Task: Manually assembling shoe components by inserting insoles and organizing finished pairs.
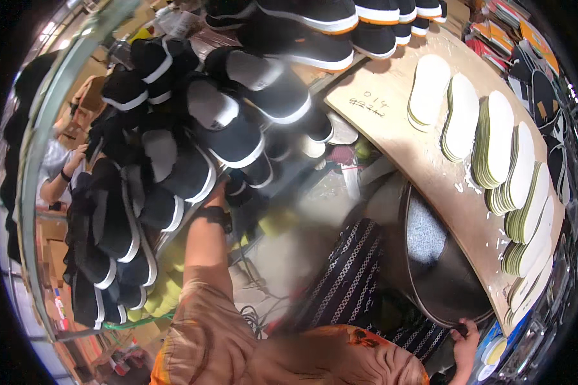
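My left hand [218, 193] reaches into the rack among black slip-on shoes with white soles; its fingers are hidden behind them. Just left of it is one black shoe [180, 168], and above it another black shoe [228, 138]. At the lower right, my right hand [465, 338] is closed at the rim of a dark round tub [440, 282], fingers curled over the edge. Inside the tub lies a speckled blue-grey patch [425, 234]. Beside the tub runs a pale wooden board [385, 109] carrying several stacks of white insoles [494, 138].
A metal rack post [48, 122] stands at the left, with a person's arm [61, 183] beyond it. More black shoes [315, 38] sit on the top shelf. Yellow-green items [185, 282] are under the rack. Dark patterned cloth [343, 269] covers my legs. Cables [253, 314] lie below.
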Demonstrator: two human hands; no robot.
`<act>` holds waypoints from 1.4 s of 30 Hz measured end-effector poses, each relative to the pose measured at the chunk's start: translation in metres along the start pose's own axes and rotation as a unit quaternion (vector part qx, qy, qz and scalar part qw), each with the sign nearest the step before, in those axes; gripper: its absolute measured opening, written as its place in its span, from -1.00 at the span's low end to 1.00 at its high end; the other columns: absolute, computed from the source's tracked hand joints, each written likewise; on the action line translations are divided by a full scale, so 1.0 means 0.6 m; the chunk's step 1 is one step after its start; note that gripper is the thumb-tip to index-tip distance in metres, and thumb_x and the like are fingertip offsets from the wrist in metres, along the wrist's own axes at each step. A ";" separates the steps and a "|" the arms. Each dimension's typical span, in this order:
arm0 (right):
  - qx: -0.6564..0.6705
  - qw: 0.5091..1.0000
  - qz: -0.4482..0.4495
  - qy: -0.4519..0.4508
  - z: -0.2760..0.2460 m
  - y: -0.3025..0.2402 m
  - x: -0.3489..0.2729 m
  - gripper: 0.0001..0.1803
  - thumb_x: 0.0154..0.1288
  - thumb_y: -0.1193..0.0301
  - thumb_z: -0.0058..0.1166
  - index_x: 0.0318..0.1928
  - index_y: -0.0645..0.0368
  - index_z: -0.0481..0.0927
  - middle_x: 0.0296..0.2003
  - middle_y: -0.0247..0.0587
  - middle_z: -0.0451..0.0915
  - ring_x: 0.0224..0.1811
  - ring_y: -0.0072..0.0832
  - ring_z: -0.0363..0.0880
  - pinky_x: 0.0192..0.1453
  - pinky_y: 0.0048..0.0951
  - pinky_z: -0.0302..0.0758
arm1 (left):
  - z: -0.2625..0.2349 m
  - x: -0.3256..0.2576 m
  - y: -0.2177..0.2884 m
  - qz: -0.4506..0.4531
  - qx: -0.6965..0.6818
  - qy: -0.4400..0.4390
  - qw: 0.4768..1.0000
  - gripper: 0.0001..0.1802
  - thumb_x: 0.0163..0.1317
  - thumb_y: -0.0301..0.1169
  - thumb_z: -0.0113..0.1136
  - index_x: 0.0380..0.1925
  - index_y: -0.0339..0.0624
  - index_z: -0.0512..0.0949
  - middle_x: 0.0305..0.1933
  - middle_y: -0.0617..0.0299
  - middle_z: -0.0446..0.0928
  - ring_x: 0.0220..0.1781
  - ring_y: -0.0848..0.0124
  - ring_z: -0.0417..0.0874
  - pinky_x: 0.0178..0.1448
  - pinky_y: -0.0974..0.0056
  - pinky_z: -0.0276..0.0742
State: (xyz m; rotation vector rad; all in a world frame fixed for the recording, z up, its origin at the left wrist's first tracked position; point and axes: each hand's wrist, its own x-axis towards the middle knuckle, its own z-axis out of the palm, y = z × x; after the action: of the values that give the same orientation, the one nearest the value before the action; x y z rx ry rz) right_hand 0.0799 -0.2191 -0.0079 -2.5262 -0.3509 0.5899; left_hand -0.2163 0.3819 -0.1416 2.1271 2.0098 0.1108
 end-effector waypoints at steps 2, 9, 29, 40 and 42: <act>-0.044 0.998 -0.039 -0.018 0.006 -0.005 0.004 -0.59 -0.25 0.75 0.05 -0.23 0.36 0.48 -0.31 -0.04 0.50 -0.21 -0.25 0.48 -0.10 -0.43 0.39 | 0.020 0.015 -0.001 -0.005 0.010 -0.015 1.000 -0.60 0.09 -0.25 0.06 -0.16 -0.34 0.47 -0.18 -0.18 0.50 -0.17 0.05 0.55 -0.02 0.09 0.42; -0.128 0.991 -0.039 -0.034 0.018 -0.014 0.019 -0.58 -0.23 0.60 0.18 -0.19 0.27 0.52 -0.31 0.01 0.54 -0.20 -0.13 0.54 -0.05 -0.35 0.42 | 0.055 0.020 0.014 0.018 0.018 -0.035 0.999 -0.60 0.09 -0.29 0.04 -0.11 -0.33 0.45 -0.09 -0.18 0.46 -0.09 0.04 0.50 0.04 0.08 0.38; -0.382 0.910 -0.020 -0.158 -0.012 -0.098 0.037 -0.65 -0.11 0.32 0.13 -0.23 0.17 0.60 -0.28 0.13 0.58 -0.17 -0.01 0.54 -0.06 -0.17 0.44 | 0.005 -0.069 0.121 0.284 -0.254 0.054 0.923 -0.55 0.12 -0.41 -0.02 0.04 -0.30 0.39 0.15 -0.19 0.34 0.16 0.01 0.37 0.22 0.08 0.24; -0.055 0.960 -0.083 -0.263 -0.050 -0.004 0.044 -0.58 -0.13 0.31 0.30 -0.25 0.34 0.58 -0.43 0.08 0.60 -0.34 -0.24 0.62 -0.20 -0.32 0.49 | -0.199 -0.375 0.099 0.443 -0.020 -0.340 0.829 -0.46 0.02 -0.29 0.16 0.04 -0.25 0.38 0.02 -0.06 0.43 0.07 0.08 0.46 0.11 0.15 0.39; -0.209 0.944 -0.230 -0.111 -0.045 -0.007 0.035 -0.70 -0.02 0.27 0.17 -0.42 0.30 0.58 -0.58 -0.04 0.57 -0.56 -0.31 0.55 -0.42 -0.32 0.46 | -0.280 -0.410 0.072 0.466 -0.052 -0.343 0.814 -0.46 0.09 -0.29 0.12 0.08 -0.27 0.33 0.07 -0.07 0.40 0.10 0.08 0.43 0.16 0.13 0.34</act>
State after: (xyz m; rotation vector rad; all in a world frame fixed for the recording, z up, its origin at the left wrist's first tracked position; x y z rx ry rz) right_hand 0.1104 -0.2195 0.0079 -2.6239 -1.2256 0.6635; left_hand -0.2240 0.1527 0.0532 2.3754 0.4697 -0.3439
